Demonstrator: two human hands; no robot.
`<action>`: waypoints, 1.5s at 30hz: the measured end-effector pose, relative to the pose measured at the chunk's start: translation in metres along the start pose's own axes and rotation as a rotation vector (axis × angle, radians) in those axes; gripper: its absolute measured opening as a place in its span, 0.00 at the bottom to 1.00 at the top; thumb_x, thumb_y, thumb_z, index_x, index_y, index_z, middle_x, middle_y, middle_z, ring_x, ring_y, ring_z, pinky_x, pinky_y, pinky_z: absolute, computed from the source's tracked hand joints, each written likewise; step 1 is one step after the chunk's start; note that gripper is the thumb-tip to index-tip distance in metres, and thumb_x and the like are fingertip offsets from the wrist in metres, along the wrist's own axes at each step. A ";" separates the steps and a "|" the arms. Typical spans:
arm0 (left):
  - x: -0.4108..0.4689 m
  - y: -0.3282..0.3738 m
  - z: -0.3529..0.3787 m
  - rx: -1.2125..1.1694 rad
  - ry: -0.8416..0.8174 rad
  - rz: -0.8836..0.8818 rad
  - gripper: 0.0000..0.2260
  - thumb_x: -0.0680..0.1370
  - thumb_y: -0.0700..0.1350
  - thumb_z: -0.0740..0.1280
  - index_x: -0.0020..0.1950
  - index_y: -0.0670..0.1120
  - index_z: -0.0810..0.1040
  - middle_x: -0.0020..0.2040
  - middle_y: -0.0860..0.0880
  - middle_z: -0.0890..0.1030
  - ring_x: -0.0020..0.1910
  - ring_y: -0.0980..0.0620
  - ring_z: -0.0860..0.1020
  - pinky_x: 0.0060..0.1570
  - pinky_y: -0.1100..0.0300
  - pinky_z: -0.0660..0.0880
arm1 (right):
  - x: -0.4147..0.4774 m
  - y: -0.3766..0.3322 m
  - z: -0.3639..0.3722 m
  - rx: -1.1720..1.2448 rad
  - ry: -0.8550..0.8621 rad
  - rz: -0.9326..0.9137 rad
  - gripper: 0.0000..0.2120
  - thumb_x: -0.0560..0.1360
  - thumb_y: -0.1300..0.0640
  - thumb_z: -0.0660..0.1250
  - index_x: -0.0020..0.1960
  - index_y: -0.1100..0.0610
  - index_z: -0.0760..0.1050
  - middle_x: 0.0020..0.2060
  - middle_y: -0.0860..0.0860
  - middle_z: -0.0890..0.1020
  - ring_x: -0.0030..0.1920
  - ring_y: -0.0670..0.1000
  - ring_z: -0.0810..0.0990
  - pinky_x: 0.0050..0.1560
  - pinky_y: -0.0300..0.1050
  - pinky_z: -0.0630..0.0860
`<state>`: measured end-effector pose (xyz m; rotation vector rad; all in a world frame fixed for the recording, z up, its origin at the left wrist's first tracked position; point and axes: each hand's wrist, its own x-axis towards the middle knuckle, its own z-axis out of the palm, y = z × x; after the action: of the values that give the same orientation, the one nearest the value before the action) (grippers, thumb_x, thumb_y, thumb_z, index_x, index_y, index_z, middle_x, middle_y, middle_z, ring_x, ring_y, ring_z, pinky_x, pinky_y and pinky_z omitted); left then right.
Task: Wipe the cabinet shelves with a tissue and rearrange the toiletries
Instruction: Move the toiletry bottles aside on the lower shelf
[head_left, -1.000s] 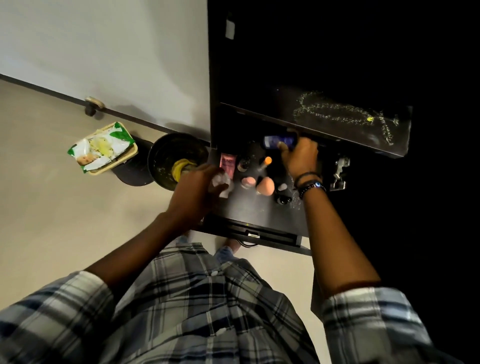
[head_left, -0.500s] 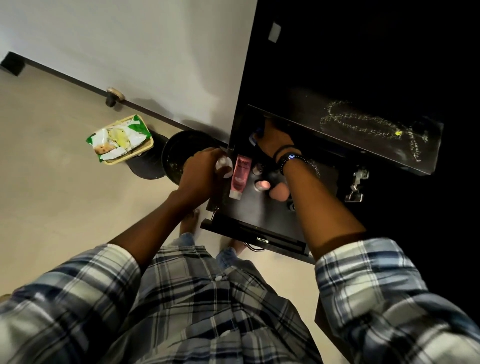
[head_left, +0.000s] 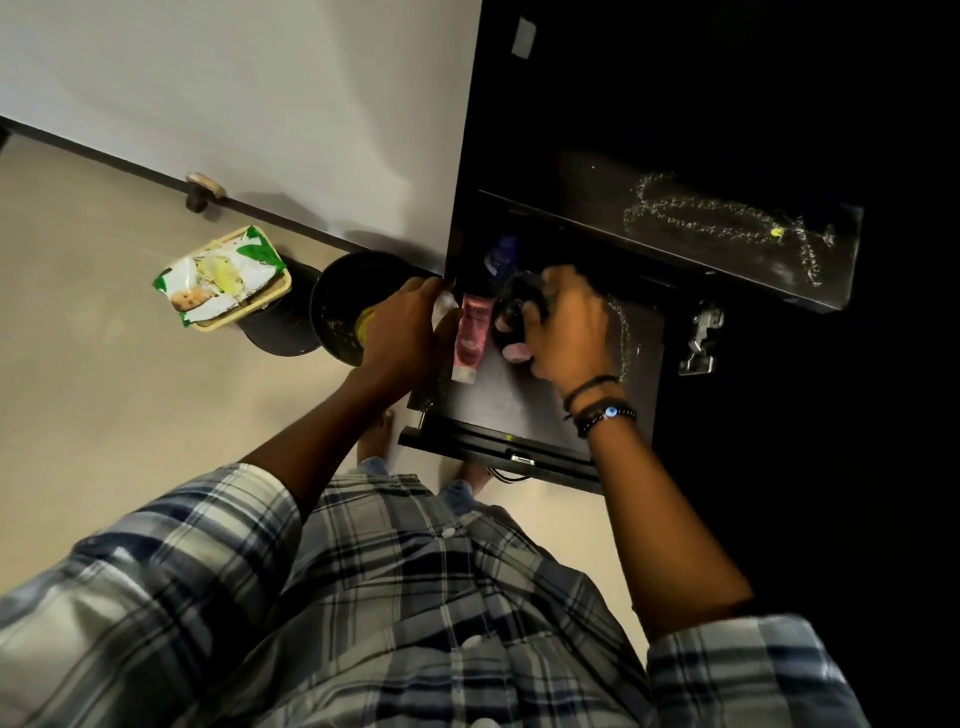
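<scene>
- We are seeing the left hand (head_left: 402, 330) just to the left of the pink tube (head_left: 471, 335). Its fingers are curling and pinching a crumpled white tissue (head_left: 444, 307), and the tissue is sitting right beside the tube's upper left edge.
- The pink tube is lying flat on the lower shelf (head_left: 519, 410) of the dark cabinet (head_left: 498, 130), close to the left wall, with its white cap pointing toward the front edge.
- The right hand (head_left: 569, 332) is hovering palm down just to the right of the tube. Its fingers are curling round a small dark container (head_left: 514, 299); the shadow is too deep for us to tell what kind.
- A pink sponge (head_left: 517, 354) is peeking out under these fingers, between the tube and the palm.
- A blue bottle (head_left: 501, 254) is standing behind the tube, deeper in the shelf and half in the dark.
- Dark bracelets (head_left: 597, 405) are sitting on the right wrist, to the lower right of the tube.
- The upper shelf (head_left: 727, 260) is showing above and to the right of the tube, and pale dusty streaks are running across it.
- A metal hinge (head_left: 701, 338) is hanging well to the right of the tube.
- A black bin (head_left: 337, 306) is standing on the floor (head_left: 104, 389) to the left of the tube, beyond the left hand, and a wipes packet (head_left: 218, 275) is lying farther left.
</scene>
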<state>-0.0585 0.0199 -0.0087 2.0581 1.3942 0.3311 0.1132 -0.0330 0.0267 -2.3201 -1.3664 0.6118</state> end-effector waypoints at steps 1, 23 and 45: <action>0.000 0.001 0.000 0.000 0.004 -0.002 0.20 0.76 0.52 0.66 0.65 0.46 0.72 0.60 0.44 0.77 0.53 0.46 0.77 0.45 0.56 0.73 | -0.013 0.000 0.006 -0.041 -0.034 -0.030 0.14 0.73 0.62 0.67 0.58 0.60 0.74 0.53 0.58 0.79 0.51 0.59 0.79 0.47 0.44 0.73; -0.061 -0.038 0.013 -0.059 -0.080 -0.054 0.22 0.76 0.52 0.63 0.65 0.41 0.66 0.58 0.39 0.72 0.50 0.42 0.75 0.42 0.56 0.70 | -0.052 0.002 0.057 -0.140 -0.190 0.048 0.07 0.77 0.63 0.59 0.52 0.63 0.73 0.44 0.64 0.82 0.46 0.64 0.80 0.43 0.50 0.74; -0.045 -0.009 0.025 0.007 -0.289 0.095 0.10 0.76 0.45 0.65 0.54 0.43 0.72 0.51 0.43 0.77 0.44 0.41 0.77 0.37 0.58 0.65 | -0.032 0.039 0.024 -0.173 -0.034 0.243 0.11 0.73 0.63 0.63 0.54 0.58 0.77 0.50 0.60 0.77 0.48 0.62 0.77 0.46 0.46 0.73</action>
<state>-0.0703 -0.0274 -0.0273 2.0850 1.1283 0.0629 0.1142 -0.0766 -0.0083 -2.6519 -1.2039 0.6279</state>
